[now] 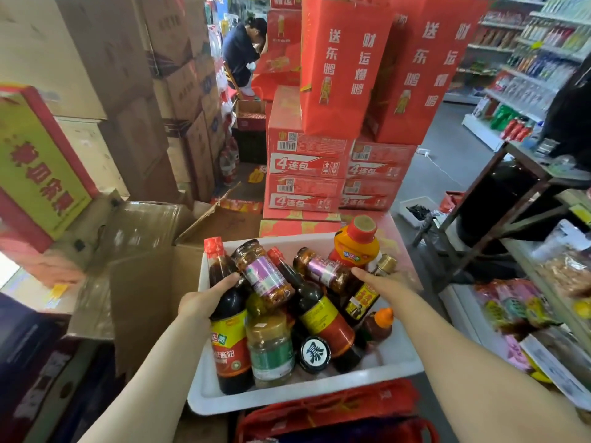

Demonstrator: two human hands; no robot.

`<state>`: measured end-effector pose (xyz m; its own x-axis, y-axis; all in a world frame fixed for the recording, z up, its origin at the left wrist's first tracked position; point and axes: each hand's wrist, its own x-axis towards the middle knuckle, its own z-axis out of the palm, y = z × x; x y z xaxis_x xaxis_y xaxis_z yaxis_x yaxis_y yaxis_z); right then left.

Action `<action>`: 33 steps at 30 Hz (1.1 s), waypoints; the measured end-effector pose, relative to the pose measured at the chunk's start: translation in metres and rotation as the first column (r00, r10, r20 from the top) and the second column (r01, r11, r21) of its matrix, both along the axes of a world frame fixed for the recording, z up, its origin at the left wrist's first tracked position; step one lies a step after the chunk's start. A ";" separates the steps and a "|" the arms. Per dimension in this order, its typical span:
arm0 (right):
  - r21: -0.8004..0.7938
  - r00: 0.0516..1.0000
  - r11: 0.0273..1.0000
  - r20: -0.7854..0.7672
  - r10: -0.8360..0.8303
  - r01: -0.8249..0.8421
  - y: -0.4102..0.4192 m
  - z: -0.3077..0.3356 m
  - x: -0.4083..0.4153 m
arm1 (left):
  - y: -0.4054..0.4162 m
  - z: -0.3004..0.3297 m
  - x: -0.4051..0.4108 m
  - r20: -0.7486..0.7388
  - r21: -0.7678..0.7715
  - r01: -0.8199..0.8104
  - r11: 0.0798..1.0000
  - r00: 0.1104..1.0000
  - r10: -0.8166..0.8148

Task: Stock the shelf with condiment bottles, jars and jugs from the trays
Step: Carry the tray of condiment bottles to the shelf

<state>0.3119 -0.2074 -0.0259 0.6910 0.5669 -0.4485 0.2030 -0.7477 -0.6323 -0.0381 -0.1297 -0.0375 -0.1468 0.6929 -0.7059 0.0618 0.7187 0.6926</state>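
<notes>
A white tray is seen low in the middle of the view, full of bottles and jars lying in a heap. The tray is set on red boxes, with brown cartons piled to the left.

The left hand is wrapped round the neck of a dark soy bottle with a red cap. The bottle lies along the left side of the tray, cap pointed away. The grip is closed on it, thumb on top and fingers under, so the bottle sits right inside the grip.

The right hand is stretched out over the far right part of the tray. Its fingers are held loosely open and nothing is held. The fingertips are touching or almost touching a chili jar lying on its side; which one cannot be told. A thin bottle with a gold cap lies just under this hand. An orange jug stands just past it, by the far rim.

More jars and a second dark bottle are piled between the two hands.

A shelf with goods is seen far off to the right.
</notes>
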 end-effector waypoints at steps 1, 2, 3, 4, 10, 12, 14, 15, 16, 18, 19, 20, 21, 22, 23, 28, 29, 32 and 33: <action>0.020 0.998 0.999 -0.063 0.029 -0.028 -0.007 0.005 -0.006 | -0.013 0.000 -0.006 0.017 -0.006 -0.025 1.000 1.000 0.025; 0.043 0.989 0.997 -0.133 0.063 -0.058 -0.014 0.007 -0.010 | -0.029 0.000 -0.012 0.031 -0.012 -0.044 0.999 0.999 0.044; 0.032 0.980 0.996 -0.177 0.092 -0.088 -0.022 0.007 -0.012 | -0.047 -0.001 -0.018 0.035 -0.017 -0.066 0.998 0.997 0.067; 0.035 0.975 0.993 -0.186 0.118 -0.114 -0.026 -0.001 -0.010 | -0.065 -0.003 -0.023 0.034 -0.013 -0.090 0.996 0.995 0.090; 0.067 0.910 0.931 -0.200 0.364 -0.358 -0.057 -0.010 -0.030 | -0.196 -0.022 -0.051 0.061 0.001 -0.308 0.951 0.950 0.308; 0.068 0.891 0.901 -0.134 0.434 -0.428 -0.067 -0.027 -0.038 | -0.243 -0.036 -0.063 0.069 0.016 -0.401 0.916 0.914 0.399; 0.076 0.869 0.875 -0.104 0.483 -0.477 -0.084 -0.029 -0.062 | -0.291 -0.045 -0.075 0.063 0.019 -0.492 0.870 0.869 0.491; 0.103 0.849 0.856 -0.111 0.516 -0.507 -0.099 -0.019 -0.082 | -0.315 -0.050 -0.082 0.054 0.018 -0.542 0.840 0.840 0.540; 0.125 0.825 0.833 -0.121 0.551 -0.539 -0.112 -0.017 -0.100 | -0.339 -0.052 -0.088 0.044 0.023 -0.591 0.806 0.806 0.590; 0.139 0.766 0.780 -0.147 0.626 -0.610 -0.133 -0.022 -0.130 | -0.387 -0.055 -0.103 0.035 0.026 -0.676 0.736 0.737 0.675; 0.131 0.737 0.753 -0.159 0.657 -0.644 -0.144 -0.024 -0.146 | -0.411 -0.053 -0.109 0.022 0.019 -0.711 0.703 0.704 0.710; 0.136 0.706 0.725 -0.164 0.688 -0.675 -0.153 -0.032 -0.162 | -0.433 -0.053 -0.117 0.014 0.014 -0.743 0.669 0.669 0.743; 0.146 0.669 0.690 -0.170 0.723 -0.709 -0.161 -0.038 -0.180 | -0.457 -0.054 -0.125 0.012 0.013 -0.776 0.630 0.630 0.776; 0.133 0.630 0.653 -0.177 0.756 -0.746 -0.170 -0.042 -0.200 | -0.482 -0.056 -0.135 0.008 0.015 -0.809 0.588 0.588 0.809; 0.131 0.580 0.606 -0.190 0.792 -0.785 -0.177 -0.052 -0.220 | -0.507 -0.058 -0.143 0.003 0.012 -0.841 0.542 0.542 0.841; 0.061 0.303 0.313 -0.136 0.943 -0.948 -0.251 -0.069 -0.333 | -0.651 -0.085 -0.184 -0.053 -0.030 -0.951 0.308 0.309 0.950; 0.037 0.243 0.251 -0.145 0.959 -0.967 -0.267 -0.075 -0.356 | -0.681 -0.094 -0.191 -0.054 -0.044 -0.967 0.251 0.253 0.966; -0.037 0.104 0.100 -0.144 0.984 -0.994 -0.321 -0.093 -0.425 | -0.768 -0.107 -0.205 -0.061 -0.071 -0.994 0.086 0.091 0.994; -0.059 0.075 0.066 -0.172 0.982 -0.996 -0.341 -0.103 -0.449 | -0.795 -0.101 -0.208 -0.074 -0.074 -0.996 0.043 0.049 0.996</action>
<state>-0.1372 -0.5479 -0.1287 -0.4915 0.6372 -0.5937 0.7897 0.0385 -0.6123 -0.2465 -0.9244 -0.1385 -0.6476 -0.1707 -0.7426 -0.7619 0.1463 0.6309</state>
